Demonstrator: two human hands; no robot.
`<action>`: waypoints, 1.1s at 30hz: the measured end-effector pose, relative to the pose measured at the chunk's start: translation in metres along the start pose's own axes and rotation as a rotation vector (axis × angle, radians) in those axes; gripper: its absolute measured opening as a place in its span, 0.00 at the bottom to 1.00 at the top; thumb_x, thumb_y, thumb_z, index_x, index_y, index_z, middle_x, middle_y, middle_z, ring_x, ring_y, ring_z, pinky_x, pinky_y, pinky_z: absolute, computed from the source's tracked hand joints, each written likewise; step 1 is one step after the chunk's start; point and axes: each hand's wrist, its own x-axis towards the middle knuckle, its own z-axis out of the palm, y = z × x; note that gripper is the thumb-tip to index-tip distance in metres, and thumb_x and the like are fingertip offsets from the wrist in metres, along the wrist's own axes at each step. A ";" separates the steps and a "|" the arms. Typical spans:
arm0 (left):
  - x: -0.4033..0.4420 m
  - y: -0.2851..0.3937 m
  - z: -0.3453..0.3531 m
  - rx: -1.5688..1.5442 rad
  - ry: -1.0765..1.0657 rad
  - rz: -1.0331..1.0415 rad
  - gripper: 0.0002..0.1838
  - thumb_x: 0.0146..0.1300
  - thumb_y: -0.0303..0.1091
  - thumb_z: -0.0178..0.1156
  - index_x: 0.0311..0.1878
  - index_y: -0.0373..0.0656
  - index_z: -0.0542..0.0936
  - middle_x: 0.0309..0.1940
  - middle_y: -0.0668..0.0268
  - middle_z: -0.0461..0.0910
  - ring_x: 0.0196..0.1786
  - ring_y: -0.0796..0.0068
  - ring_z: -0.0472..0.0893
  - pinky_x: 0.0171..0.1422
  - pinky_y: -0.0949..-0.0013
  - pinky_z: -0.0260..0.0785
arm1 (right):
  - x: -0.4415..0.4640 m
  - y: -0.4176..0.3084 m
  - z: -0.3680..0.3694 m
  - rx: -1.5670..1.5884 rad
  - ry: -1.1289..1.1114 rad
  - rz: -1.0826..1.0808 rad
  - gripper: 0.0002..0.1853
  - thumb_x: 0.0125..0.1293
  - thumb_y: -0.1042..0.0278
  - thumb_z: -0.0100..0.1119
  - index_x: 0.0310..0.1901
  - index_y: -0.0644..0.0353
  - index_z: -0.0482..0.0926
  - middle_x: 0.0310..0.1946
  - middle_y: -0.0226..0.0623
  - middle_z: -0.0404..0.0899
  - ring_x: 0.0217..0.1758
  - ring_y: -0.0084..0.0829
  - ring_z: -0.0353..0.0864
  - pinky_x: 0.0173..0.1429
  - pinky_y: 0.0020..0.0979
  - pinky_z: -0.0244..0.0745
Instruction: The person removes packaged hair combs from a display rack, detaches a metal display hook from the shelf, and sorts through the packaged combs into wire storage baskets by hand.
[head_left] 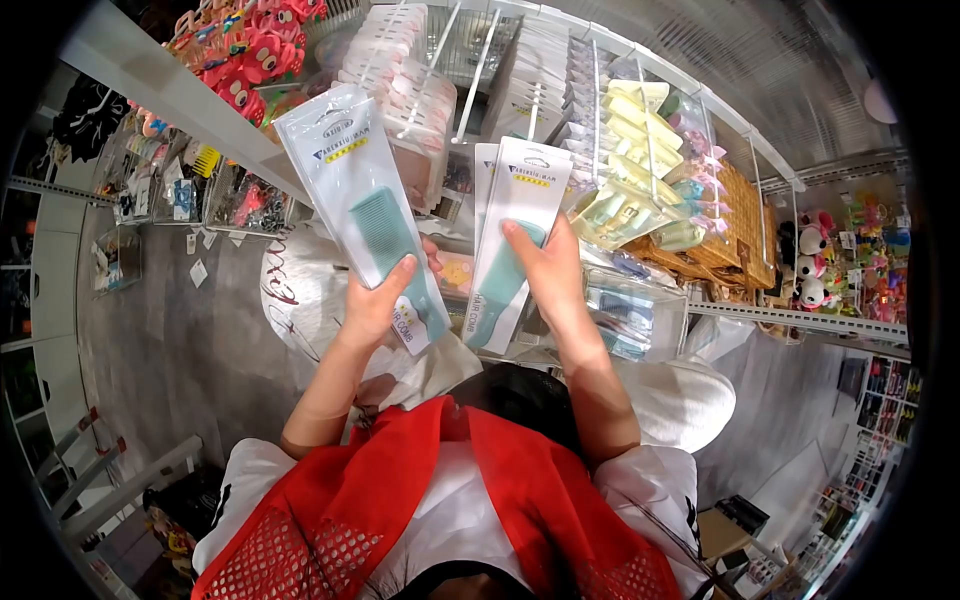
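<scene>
In front of my chest, my left hand (375, 300) is closed on a white-backed package with a green hair comb (382, 230), its thumb over the front. This package tilts to the left. My right hand (545, 265) grips more comb packages (528, 190) of the same kind, one lying behind another, with its thumb across the green comb. The lower ends of the two hands' packages lie close together. Beyond them, rows of hanging packages (520, 95) fill the rack hooks.
Yellow packages (640, 150) hang at the right of the rack, beside a wicker basket (725, 225). Clear bins (635, 310) sit below. Red and pink items (265, 55) hang upper left, past a white rail (175, 90). Plush toys (812, 265) hang far right.
</scene>
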 end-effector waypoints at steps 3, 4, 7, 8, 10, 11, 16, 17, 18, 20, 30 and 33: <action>0.006 0.000 0.011 -0.026 0.018 0.023 0.17 0.60 0.30 0.51 0.51 0.32 0.67 0.47 0.56 0.73 0.40 0.70 0.77 0.43 0.68 0.71 | 0.006 0.007 0.005 0.027 0.012 -0.024 0.15 0.64 0.67 0.51 0.48 0.67 0.69 0.41 0.35 0.75 0.41 0.21 0.73 0.46 0.24 0.67; 0.010 -0.001 0.015 -0.002 -0.002 0.045 0.18 0.61 0.30 0.50 0.52 0.32 0.66 0.48 0.55 0.72 0.40 0.70 0.77 0.43 0.68 0.72 | 0.009 0.012 0.006 0.021 0.036 -0.073 0.15 0.64 0.66 0.51 0.47 0.68 0.70 0.40 0.37 0.76 0.40 0.22 0.73 0.45 0.25 0.68; 0.021 -0.005 0.026 0.089 -0.041 0.093 0.16 0.61 0.26 0.50 0.52 0.33 0.68 0.40 0.62 0.77 0.41 0.77 0.76 0.48 0.72 0.67 | 0.014 0.019 0.007 -0.016 0.103 -0.156 0.15 0.64 0.63 0.50 0.45 0.69 0.71 0.36 0.39 0.78 0.37 0.24 0.75 0.41 0.27 0.70; 0.024 -0.005 0.029 0.132 -0.067 0.108 0.15 0.61 0.26 0.50 0.51 0.34 0.69 0.38 0.63 0.78 0.41 0.77 0.75 0.48 0.72 0.67 | 0.014 0.013 0.007 -0.038 0.121 -0.142 0.16 0.64 0.63 0.50 0.44 0.69 0.72 0.35 0.39 0.78 0.36 0.24 0.75 0.41 0.28 0.70; 0.030 -0.003 0.036 0.217 -0.120 0.138 0.14 0.61 0.26 0.50 0.50 0.34 0.70 0.35 0.64 0.79 0.41 0.78 0.75 0.49 0.73 0.66 | 0.014 0.004 0.005 -0.052 0.142 -0.088 0.16 0.64 0.62 0.49 0.43 0.69 0.73 0.33 0.39 0.79 0.35 0.24 0.75 0.40 0.28 0.69; 0.032 -0.001 0.041 0.195 -0.121 0.154 0.12 0.60 0.26 0.51 0.48 0.34 0.71 0.35 0.64 0.78 0.40 0.78 0.76 0.49 0.73 0.66 | 0.015 -0.001 0.003 -0.042 0.144 -0.051 0.16 0.64 0.61 0.49 0.42 0.69 0.74 0.31 0.39 0.79 0.34 0.24 0.75 0.40 0.28 0.69; 0.037 0.005 0.045 0.162 -0.164 0.153 0.12 0.60 0.26 0.51 0.47 0.33 0.71 0.34 0.63 0.78 0.39 0.77 0.76 0.48 0.73 0.66 | 0.020 -0.001 -0.007 -0.072 0.025 0.001 0.17 0.65 0.59 0.48 0.39 0.69 0.76 0.28 0.39 0.79 0.31 0.24 0.75 0.38 0.27 0.69; 0.037 0.006 0.045 0.162 -0.172 0.147 0.12 0.60 0.26 0.51 0.47 0.33 0.71 0.34 0.63 0.78 0.39 0.77 0.76 0.48 0.73 0.67 | 0.019 0.000 -0.007 -0.071 0.012 0.002 0.18 0.65 0.59 0.48 0.38 0.69 0.76 0.27 0.39 0.79 0.31 0.23 0.75 0.37 0.27 0.69; 0.037 0.006 0.044 0.148 -0.172 0.127 0.12 0.60 0.26 0.51 0.47 0.33 0.71 0.34 0.63 0.78 0.39 0.77 0.76 0.48 0.72 0.66 | 0.019 0.002 -0.009 -0.070 -0.001 0.003 0.18 0.65 0.58 0.47 0.38 0.70 0.76 0.26 0.40 0.79 0.31 0.23 0.75 0.37 0.27 0.69; 0.036 0.005 0.041 0.122 -0.172 0.085 0.12 0.60 0.26 0.51 0.46 0.33 0.71 0.35 0.63 0.78 0.39 0.77 0.76 0.49 0.72 0.66 | 0.019 0.009 -0.015 -0.082 -0.045 0.060 0.20 0.65 0.57 0.46 0.38 0.70 0.75 0.26 0.41 0.78 0.31 0.23 0.75 0.36 0.27 0.69; 0.032 -0.003 0.034 0.166 -0.202 0.079 0.14 0.60 0.28 0.51 0.48 0.33 0.70 0.35 0.63 0.78 0.40 0.77 0.75 0.49 0.71 0.66 | 0.017 0.020 -0.004 -0.058 0.081 -0.058 0.23 0.65 0.55 0.46 0.33 0.73 0.75 0.20 0.39 0.75 0.24 0.23 0.71 0.31 0.28 0.66; 0.037 -0.003 0.033 0.195 -0.188 0.061 0.16 0.60 0.28 0.52 0.50 0.33 0.68 0.36 0.63 0.77 0.41 0.77 0.75 0.49 0.72 0.66 | 0.018 0.005 -0.004 -0.133 0.074 0.063 0.25 0.64 0.53 0.47 0.28 0.73 0.75 0.16 0.39 0.73 0.23 0.21 0.69 0.29 0.28 0.65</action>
